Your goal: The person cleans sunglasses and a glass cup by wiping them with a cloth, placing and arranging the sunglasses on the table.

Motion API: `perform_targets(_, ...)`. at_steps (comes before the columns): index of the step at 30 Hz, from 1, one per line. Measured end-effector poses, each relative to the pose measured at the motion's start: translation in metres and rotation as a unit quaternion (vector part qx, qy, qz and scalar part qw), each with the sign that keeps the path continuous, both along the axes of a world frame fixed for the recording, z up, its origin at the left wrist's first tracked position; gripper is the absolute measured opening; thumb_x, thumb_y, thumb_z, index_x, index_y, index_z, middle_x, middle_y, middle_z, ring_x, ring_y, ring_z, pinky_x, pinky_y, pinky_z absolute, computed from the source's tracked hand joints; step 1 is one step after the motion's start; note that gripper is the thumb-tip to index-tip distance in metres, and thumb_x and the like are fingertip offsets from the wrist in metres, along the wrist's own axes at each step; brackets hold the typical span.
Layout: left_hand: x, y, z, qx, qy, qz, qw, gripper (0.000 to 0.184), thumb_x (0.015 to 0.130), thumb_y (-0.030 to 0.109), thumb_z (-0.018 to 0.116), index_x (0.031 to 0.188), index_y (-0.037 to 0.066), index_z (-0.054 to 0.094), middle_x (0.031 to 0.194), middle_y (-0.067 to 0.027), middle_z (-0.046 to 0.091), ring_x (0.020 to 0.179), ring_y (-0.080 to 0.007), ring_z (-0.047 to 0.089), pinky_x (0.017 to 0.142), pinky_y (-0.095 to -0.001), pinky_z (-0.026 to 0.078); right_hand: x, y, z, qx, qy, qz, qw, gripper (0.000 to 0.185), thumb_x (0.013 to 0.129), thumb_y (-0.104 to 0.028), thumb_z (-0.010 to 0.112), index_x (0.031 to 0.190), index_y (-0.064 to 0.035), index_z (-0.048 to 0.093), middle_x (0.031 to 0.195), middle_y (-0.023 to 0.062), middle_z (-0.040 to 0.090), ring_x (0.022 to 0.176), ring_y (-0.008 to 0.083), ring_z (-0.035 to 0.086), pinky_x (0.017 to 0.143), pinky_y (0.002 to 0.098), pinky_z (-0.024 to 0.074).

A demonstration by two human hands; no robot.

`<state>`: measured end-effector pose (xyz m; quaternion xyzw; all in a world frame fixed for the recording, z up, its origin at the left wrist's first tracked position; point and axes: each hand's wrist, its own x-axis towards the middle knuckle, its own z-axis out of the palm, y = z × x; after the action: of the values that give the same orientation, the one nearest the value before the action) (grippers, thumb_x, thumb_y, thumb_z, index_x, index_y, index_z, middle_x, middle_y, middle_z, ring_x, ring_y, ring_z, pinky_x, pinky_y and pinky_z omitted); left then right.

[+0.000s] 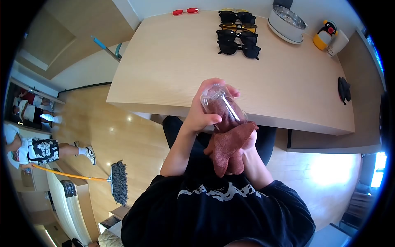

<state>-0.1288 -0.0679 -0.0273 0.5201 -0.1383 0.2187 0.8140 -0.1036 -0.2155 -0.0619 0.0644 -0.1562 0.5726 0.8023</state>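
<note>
My left hand (200, 110) is wrapped round a clear drinking glass (212, 93), tilted with its base up and away from me. A reddish-brown cloth (231, 149) is bunched inside the glass, and its loose end hangs out of the mouth toward my lap. Mostly covered by that cloth, my right hand (249, 142) grips it at the mouth of the glass. Both hands are over my lap at the near edge of the wooden table (173, 68).
Several sunglasses (237, 37) lie in a column at the back, with red glasses (186, 11) to their left. A bowl (286, 20), a penguin figure (325, 36), a white cup (338, 43) and a dark object (344, 90) stand rightward. At left, a person (45, 150) holds a mop (119, 182).
</note>
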Motion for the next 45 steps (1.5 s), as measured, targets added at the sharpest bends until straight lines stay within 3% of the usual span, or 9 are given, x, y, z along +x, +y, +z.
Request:
perform_targets(4,-0.001,-0.003,-0.001,-0.067,0.061,0.033,0.995,0.084,0.063,0.022,0.079,0.129,0.004,0.031,0.117,-0.0185,0.048,0.112,-0.0269,0.048,0.094,-0.0381,0.040,0.004,-0.004,-0.006,-0.163,-0.222,-0.174,0.945,0.066,0.075,-0.012,0.062,0.132,0.0004,0.031,0.121,0.0203,0.047,0.106,0.0295,0.053,0.095,0.0405,0.0395)
perform_targets(6,-0.008,-0.009,0.001,-0.087,0.074,0.030,0.993,0.084,0.064,0.021,0.079,0.130,0.003,0.029,0.115,-0.0182,0.050,0.111,-0.0261,0.049,0.094,-0.0374,0.040,0.020,0.000,-0.006,-0.216,-0.572,-0.434,0.662,0.071,0.067,0.004,0.059,0.132,0.0019,0.030,0.104,0.0153,0.057,0.087,0.0241,0.061,0.079,0.0364,0.0486)
perform_targets(10,-0.008,-0.019,0.007,-0.048,0.090,0.044,0.994,0.087,0.066,0.033,0.078,0.130,0.002,0.029,0.114,-0.0196,0.053,0.110,-0.0303,0.051,0.092,-0.0394,0.042,0.020,0.004,0.022,-0.375,-0.643,-0.060,0.665,0.079,0.058,-0.007,0.062,0.130,0.0026,0.032,0.124,0.0123,0.044,0.117,0.0244,0.042,0.100,0.0313,0.0289)
perform_targets(21,-0.004,-0.005,-0.010,-0.030,0.047,0.000,0.998,0.092,0.059,0.037,0.081,0.128,0.003,0.030,0.110,-0.0187,0.053,0.108,-0.0329,0.051,0.091,-0.0410,0.044,0.007,-0.007,-0.018,-0.045,-0.005,-0.002,0.999,0.065,0.079,-0.026,0.058,0.132,0.0013,0.031,0.129,0.0179,0.042,0.113,0.0288,0.048,0.095,0.0376,0.0397)
perform_targets(24,-0.003,-0.008,-0.008,-0.027,0.053,0.014,0.998,0.095,0.059,0.037,0.081,0.130,0.003,0.028,0.112,-0.0197,0.052,0.109,-0.0335,0.050,0.092,-0.0415,0.043,0.011,-0.008,-0.033,-0.102,-0.103,-0.029,0.989,0.062,0.080,-0.027,0.055,0.130,0.0023,0.033,0.124,0.0185,0.047,0.105,0.0304,0.053,0.091,0.0392,0.0430)
perform_targets(29,-0.013,-0.018,0.003,-0.069,0.115,0.062,0.989,0.090,0.064,0.034,0.078,0.131,0.003,0.027,0.114,-0.0212,0.052,0.112,-0.0336,0.049,0.093,-0.0426,0.042,0.008,-0.005,-0.010,-0.183,-0.406,-0.344,0.826,0.070,0.065,0.000,0.063,0.129,0.0026,0.034,0.122,0.0166,0.048,0.110,0.0252,0.049,0.090,0.0332,0.0416)
perform_targets(32,-0.011,-0.023,0.004,-0.085,0.079,0.018,0.993,0.080,0.069,0.031,0.076,0.128,0.002,0.030,0.111,-0.0200,0.053,0.110,-0.0313,0.050,0.094,-0.0427,0.041,0.012,0.008,0.021,-0.326,-0.716,-0.266,0.557,0.084,0.055,0.005,0.062,0.132,0.0011,0.028,0.110,0.0199,0.051,0.099,0.0237,0.052,0.076,0.0351,0.0459)
perform_targets(41,-0.002,-0.012,0.001,-0.018,0.046,-0.016,0.999,0.077,0.063,0.031,0.079,0.121,0.005,0.035,0.105,-0.0195,0.055,0.105,-0.0321,0.053,0.087,-0.0411,0.046,-0.003,-0.009,-0.009,-0.192,-0.173,-0.141,0.956,0.075,0.071,-0.009,0.068,0.133,0.0018,0.028,0.131,0.0153,0.040,0.119,0.0250,0.043,0.099,0.0367,0.0360)
perform_targets(45,0.003,0.001,0.000,0.031,-0.023,-0.121,0.992,0.077,0.064,0.018,0.077,0.124,0.005,0.031,0.109,-0.0187,0.053,0.104,-0.0278,0.053,0.089,-0.0378,0.044,-0.002,-0.012,-0.018,-0.120,-0.024,-0.095,0.988,0.071,0.074,-0.020,0.066,0.131,0.0024,0.031,0.127,0.0168,0.043,0.115,0.0268,0.047,0.097,0.0370,0.0385)
